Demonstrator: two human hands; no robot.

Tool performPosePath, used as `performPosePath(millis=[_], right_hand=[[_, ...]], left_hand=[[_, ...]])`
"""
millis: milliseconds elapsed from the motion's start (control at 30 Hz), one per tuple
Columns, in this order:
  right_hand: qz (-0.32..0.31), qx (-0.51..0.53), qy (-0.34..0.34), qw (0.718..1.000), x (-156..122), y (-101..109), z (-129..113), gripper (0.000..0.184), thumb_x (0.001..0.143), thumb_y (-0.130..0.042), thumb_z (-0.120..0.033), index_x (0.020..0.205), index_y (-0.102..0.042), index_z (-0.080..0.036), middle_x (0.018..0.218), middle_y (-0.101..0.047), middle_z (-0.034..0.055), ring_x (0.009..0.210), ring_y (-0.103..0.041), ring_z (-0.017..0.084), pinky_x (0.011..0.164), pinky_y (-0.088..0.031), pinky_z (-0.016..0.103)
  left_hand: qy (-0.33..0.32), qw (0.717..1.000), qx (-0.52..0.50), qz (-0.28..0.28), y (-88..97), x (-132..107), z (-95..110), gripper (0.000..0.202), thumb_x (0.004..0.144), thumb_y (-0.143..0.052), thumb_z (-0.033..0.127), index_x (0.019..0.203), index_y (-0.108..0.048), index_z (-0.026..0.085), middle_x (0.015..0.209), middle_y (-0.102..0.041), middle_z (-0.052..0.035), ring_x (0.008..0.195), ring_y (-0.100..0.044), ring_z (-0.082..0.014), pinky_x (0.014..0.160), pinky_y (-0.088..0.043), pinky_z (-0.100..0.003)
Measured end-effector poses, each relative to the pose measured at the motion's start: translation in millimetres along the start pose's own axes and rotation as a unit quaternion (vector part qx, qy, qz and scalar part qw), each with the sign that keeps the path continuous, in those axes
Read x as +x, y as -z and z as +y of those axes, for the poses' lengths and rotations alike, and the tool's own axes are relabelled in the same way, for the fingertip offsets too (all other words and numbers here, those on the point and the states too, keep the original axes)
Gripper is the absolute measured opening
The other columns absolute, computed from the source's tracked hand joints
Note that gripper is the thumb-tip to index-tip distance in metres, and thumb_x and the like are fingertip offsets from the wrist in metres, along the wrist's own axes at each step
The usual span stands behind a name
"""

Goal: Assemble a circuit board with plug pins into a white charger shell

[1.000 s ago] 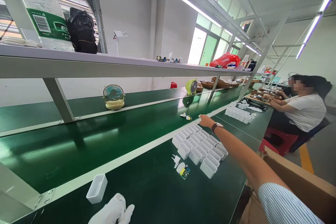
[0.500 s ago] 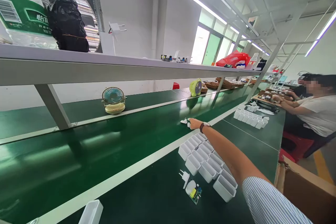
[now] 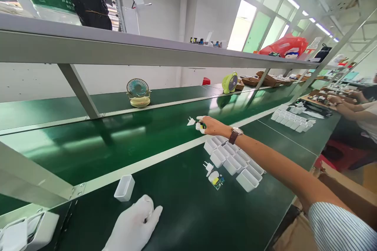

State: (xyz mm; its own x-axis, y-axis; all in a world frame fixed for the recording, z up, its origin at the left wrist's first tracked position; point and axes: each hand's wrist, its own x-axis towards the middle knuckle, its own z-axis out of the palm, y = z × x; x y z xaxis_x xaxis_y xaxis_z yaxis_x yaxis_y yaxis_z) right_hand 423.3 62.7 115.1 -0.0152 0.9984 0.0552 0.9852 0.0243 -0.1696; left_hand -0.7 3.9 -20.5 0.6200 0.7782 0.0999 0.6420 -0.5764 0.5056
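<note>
My right hand (image 3: 212, 126), with white coverings on its fingertips, stretches over the green conveyor belt (image 3: 165, 125). Its fingers are closed on a small circuit board with a white two-pin plug (image 3: 191, 121) sticking out to the left. A similar plug and circuit board (image 3: 216, 179) lie on the near table beside a group of white plastic cases (image 3: 232, 160). My left hand (image 3: 132, 225), in a white glove, is low in the view with curled fingers; what they may hold is hidden. Just beyond it stands a single white case (image 3: 124, 188).
A metal shelf (image 3: 165, 53) runs overhead on slanted posts. Two small fans, one beige-teal (image 3: 138, 93) and one lime (image 3: 229, 82), stand behind the belt. More white cases (image 3: 293, 120) lie farther right, near a seated person's arms (image 3: 350, 102). A white container (image 3: 41, 229) sits at lower left.
The view has shifted down and left. My gloved left hand has come into sight. My right hand, with the plug and board, has drawn back a little across the belt toward the left.
</note>
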Motion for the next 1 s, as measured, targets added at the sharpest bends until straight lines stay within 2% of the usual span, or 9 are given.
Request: performPosePath(millis=[167,333,500,600,700,800,867,933,1000], right_hand=[[-0.035,0.025,0.16,0.986,-63,-41,-89,0.035,0.086,-0.062,-0.023,0.12,-0.062,-0.014,0.107,-0.068,0.0114,0.099,-0.06,0.025,0.086,-0.047,0.034],[-0.049,0.042,0.208,0.976,-114,-88,-142,0.026,0.083,-0.064,-0.018,0.109,-0.066,-0.011,0.103,-0.067,0.0146,0.096,-0.06,0.027,0.088,-0.047,0.039],[-0.029,0.118,0.154,0.981,-141,-96,-152,0.054,0.097,-0.06,-0.038,0.144,-0.046,-0.014,0.104,-0.069,0.0095,0.084,-0.064,0.021,0.075,-0.051,0.032],[0.012,0.161,0.113,0.98,-153,-87,-147,0.057,0.099,-0.057,-0.041,0.15,-0.042,-0.019,0.112,-0.07,0.0085,0.087,-0.067,0.02,0.077,-0.054,0.032],[0.053,0.105,0.195,0.974,-159,-82,-142,0.049,0.099,-0.054,-0.03,0.147,-0.048,-0.018,0.133,-0.063,0.015,0.126,-0.057,0.029,0.104,-0.048,0.045],[0.029,0.072,0.29,0.954,-155,-88,-140,0.063,0.092,-0.058,-0.018,0.153,-0.04,-0.015,0.146,-0.053,0.0178,0.148,-0.035,0.032,0.119,-0.032,0.052],[0.01,0.072,0.306,0.949,-147,-95,-142,0.074,0.086,-0.058,-0.012,0.156,-0.035,-0.015,0.146,-0.053,0.0177,0.15,-0.032,0.033,0.119,-0.029,0.053],[-0.018,0.078,0.292,0.953,-139,-101,-144,0.077,0.083,-0.059,-0.01,0.156,-0.036,-0.016,0.131,-0.063,0.0167,0.137,-0.047,0.033,0.11,-0.04,0.05],[-0.053,0.09,0.264,0.959,-132,-104,-146,0.074,0.083,-0.062,-0.015,0.154,-0.041,-0.017,0.107,-0.069,0.0123,0.111,-0.062,0.031,0.093,-0.049,0.042]], left_hand=[[-0.009,0.998,0.055,-0.001,3.8,-3,5,0.04,0.099,-0.045,0.049,0.07,-0.042,0.022,0.072,-0.057,0.0018,0.059,-0.051,-0.0133,0.062,-0.039,-0.028],[-0.002,0.999,0.053,-0.002,9.0,-5,11,0.036,0.099,-0.045,0.047,0.072,-0.042,0.023,0.07,-0.056,0.0027,0.061,-0.054,-0.0145,0.061,-0.038,-0.029],[-0.031,0.998,0.056,0.008,10.2,-6,11,0.037,0.099,-0.047,0.045,0.07,-0.045,0.022,0.076,-0.06,0.0001,0.065,-0.057,-0.0151,0.066,-0.04,-0.03],[-0.032,0.998,0.052,0.01,8.8,-7,10,0.037,0.099,-0.048,0.043,0.069,-0.046,0.022,0.076,-0.06,0.0,0.064,-0.055,-0.0144,0.065,-0.039,-0.03],[-0.031,0.998,0.042,0.018,7.2,-9,11,0.036,0.099,-0.05,0.042,0.07,-0.048,0.021,0.076,-0.061,0.0002,0.063,-0.054,-0.0136,0.065,-0.039,-0.029],[-0.065,0.996,0.033,0.044,9.9,-12,13,0.038,0.1,-0.049,0.039,0.068,-0.051,0.02,0.079,-0.063,-0.0011,0.066,-0.056,-0.0134,0.066,-0.042,-0.028],[-0.106,0.99,0.047,0.077,16.7,-14,15,0.037,0.101,-0.05,0.037,0.069,-0.057,0.02,0.084,-0.065,-0.0027,0.075,-0.06,-0.0151,0.072,-0.045,-0.029],[-0.117,0.98,0.071,0.141,27.3,-14,14,0.024,0.099,-0.055,0.035,0.083,-0.066,0.021,0.095,-0.068,-0.0055,0.09,-0.063,-0.0197,0.083,-0.048,-0.033],[-0.075,0.966,0.088,0.233,38.6,-13,11,0.019,0.094,-0.062,0.034,0.107,-0.068,0.021,0.114,-0.067,-0.0105,0.11,-0.06,-0.027,0.098,-0.047,-0.041]])
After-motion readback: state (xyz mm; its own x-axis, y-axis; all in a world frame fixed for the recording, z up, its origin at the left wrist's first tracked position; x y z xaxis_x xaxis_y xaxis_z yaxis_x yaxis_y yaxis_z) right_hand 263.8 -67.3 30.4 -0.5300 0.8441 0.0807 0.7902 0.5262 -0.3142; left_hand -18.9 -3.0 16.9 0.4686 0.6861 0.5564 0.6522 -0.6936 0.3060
